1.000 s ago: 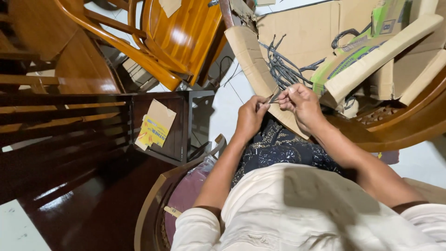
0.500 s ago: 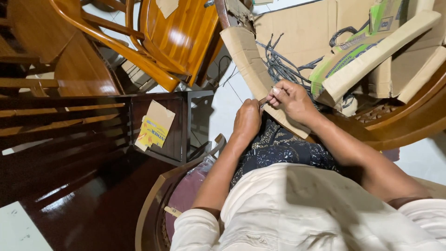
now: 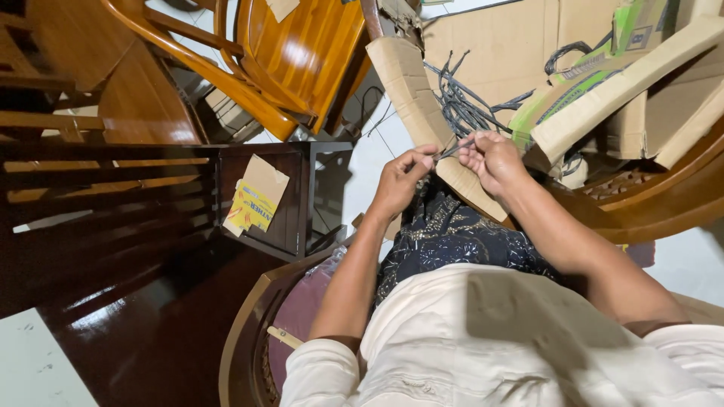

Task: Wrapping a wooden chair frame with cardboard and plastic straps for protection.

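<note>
Head view: both hands sit slightly higher and further right in frame than half a second ago, and they now meet fingertip to fingertip; before, the right hand was above the left. Left hand [image 3: 397,181] pinches one end of a thin dark cable piece [image 3: 451,150]; right hand [image 3: 492,160] pinches the other end, fingers curled tight. Cable piece is short, held taut between the two pinches, just above the near edge of the cardboard flap [image 3: 413,89], over the lap.

Whole view has shifted a bit; furniture sits lower and right of where it was.

Packages and labels:
- Yellow printed label with a plain brown cardboard scrap overlapping its top [image 3: 255,197], stuck on the side of the dark wood stand [image 3: 302,197], left of the hands.
- Long cardboard package with green and white print [image 3: 596,90], tilted, far right, lying across the open box.
- Small tan paper scrap [image 3: 281,7] on the back of the orange wooden chair [image 3: 298,56], far centre.

Containers:
- Open brown cardboard box [image 3: 498,45], far right, flaps splayed. Inside: a loose bundle of dark cable lengths [image 3: 460,102], ends sticking out at angles, just beyond the hands. More dark cable loops near the green package; can't tell how much.

Person wears a pale shirt [image 3: 490,339] over dark patterned cloth [image 3: 460,234].
</note>
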